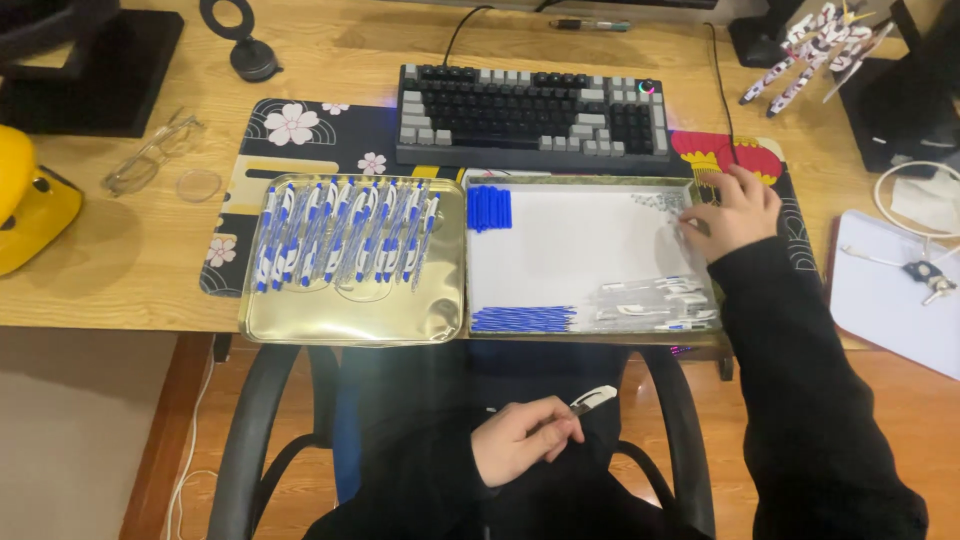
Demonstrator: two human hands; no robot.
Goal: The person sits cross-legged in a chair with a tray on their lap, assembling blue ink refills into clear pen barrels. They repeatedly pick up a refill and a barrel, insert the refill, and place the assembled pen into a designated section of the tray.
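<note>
The table (120,270) ran out of view at both sides. On the right tray (580,250), the small grey parts (660,203) at its 1 o'clock corner were too fine to identify; the right hand (738,212) lay over them, grip unclear. The left hand (522,440), at 6 o'clock over the lap, pinched a white pen barrel (594,399), tip toward 2 o'clock.

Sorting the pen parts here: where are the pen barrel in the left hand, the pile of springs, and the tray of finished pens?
pen barrel (594,399), head view, white tip.
pile of springs (660,203), head view, middle.
tray of finished pens (350,322), head view, bare bottom.
</note>
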